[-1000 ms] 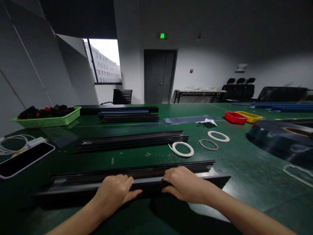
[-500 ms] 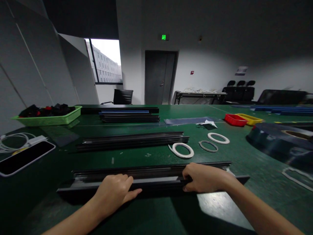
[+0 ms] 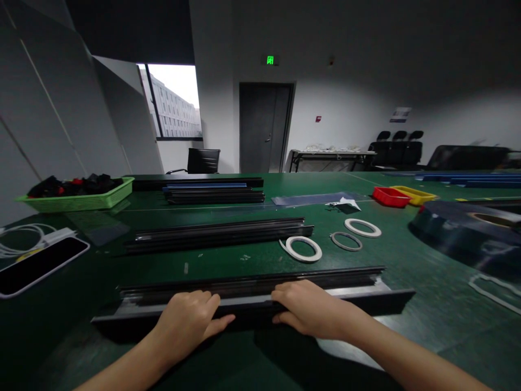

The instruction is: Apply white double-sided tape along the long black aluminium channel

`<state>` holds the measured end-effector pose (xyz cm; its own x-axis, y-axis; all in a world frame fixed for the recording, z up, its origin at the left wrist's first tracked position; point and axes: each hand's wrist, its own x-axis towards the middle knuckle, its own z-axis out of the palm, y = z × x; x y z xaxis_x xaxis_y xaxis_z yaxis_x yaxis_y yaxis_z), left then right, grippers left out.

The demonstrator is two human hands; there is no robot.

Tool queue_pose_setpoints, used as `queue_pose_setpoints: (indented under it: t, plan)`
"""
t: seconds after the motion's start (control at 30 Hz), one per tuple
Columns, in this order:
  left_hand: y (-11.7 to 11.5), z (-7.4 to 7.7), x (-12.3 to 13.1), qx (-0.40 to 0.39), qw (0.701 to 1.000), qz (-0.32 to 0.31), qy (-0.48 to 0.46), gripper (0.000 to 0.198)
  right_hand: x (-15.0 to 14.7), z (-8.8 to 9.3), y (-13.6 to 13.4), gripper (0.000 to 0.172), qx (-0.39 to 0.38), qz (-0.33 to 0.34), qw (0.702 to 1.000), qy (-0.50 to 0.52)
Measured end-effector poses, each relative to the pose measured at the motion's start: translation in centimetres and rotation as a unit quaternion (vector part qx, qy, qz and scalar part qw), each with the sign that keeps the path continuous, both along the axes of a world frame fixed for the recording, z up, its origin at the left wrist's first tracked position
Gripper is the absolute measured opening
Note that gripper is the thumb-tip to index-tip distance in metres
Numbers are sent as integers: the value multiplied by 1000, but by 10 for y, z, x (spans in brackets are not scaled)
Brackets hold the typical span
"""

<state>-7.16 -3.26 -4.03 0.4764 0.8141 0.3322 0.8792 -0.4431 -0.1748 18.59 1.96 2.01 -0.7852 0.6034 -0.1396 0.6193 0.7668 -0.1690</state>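
A long black channel-shaped profile (image 3: 362, 301) lies across the green table (image 3: 228, 369) in front of me, its pale inner floor showing between two raised walls. My left hand (image 3: 189, 315) grips the near wall left of the middle, fingers curled over the top and thumb along the outer face. To its right, my right hand (image 3: 303, 307) holds the same wall in a like way, fingers inside and thumb outside. The fingertips of both hands are hidden behind that wall. Beyond it lies a second black profile (image 3: 220, 234), next to a white tape roll (image 3: 290, 252).
Farther right are another white roll (image 3: 376, 230) and a thin grey ring (image 3: 340, 244). A large dark roll (image 3: 439, 233) sits at the right, near red (image 3: 391, 200) and yellow trays. A phone (image 3: 44, 266) and a green basket (image 3: 77, 203) stand left. More profiles (image 3: 215, 196) lie behind.
My right hand has slid left along the near wall, closer to my left hand. The left hand keeps its grip, and the profile stays nearly in place.
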Motion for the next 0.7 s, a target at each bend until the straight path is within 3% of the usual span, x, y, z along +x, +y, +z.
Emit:
queue_pose_setpoints:
  t: [0.2, 0.53, 0.7]
  plan:
    - [-1, 0, -2, 11, 1000, 1, 2, 38, 5, 5, 4, 21, 3, -3, 1000, -26]
    - [-2, 3, -2, 11, 1000, 12, 6, 38, 41, 19, 16, 26, 2, -111, 985, -130]
    - [0, 2, -2, 18, 1000, 4, 9, 37, 34, 18, 14, 33, -2, -86, 991, -98]
